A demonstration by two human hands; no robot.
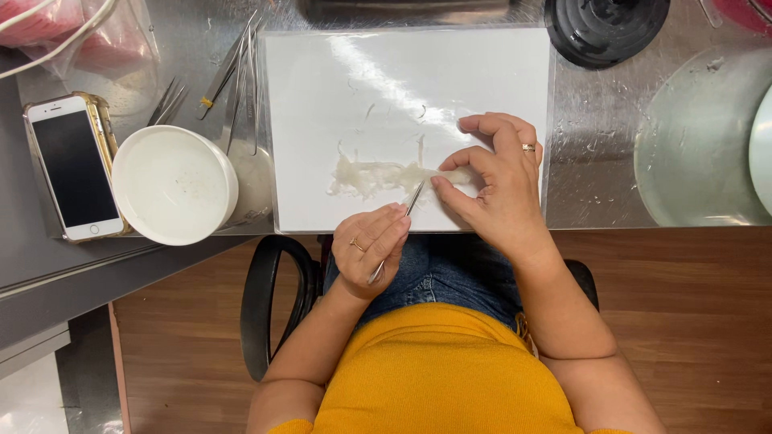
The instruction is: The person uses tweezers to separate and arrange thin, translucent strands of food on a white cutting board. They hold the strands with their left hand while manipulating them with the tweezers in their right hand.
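Translucent white strip [378, 175], frayed and wet-looking, lying on white board [402, 88] atop steel bench [595, 137], long axis left-right. Left hand [371, 247] pinching tweezers [400, 229], tips aimed up-right at strip; right hand [494, 177] pressing strip's right end.

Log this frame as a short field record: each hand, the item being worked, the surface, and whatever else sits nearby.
left hand: left hand grips thin metal tweezers, tips at the material
right hand: right hand pins one end of the material with its fingertips
worked item: pale translucent stringy mass, lying flat
surface: white board on a steel table
to the side: white bowl, smartphone, spare tweezers
far edge: black round lid
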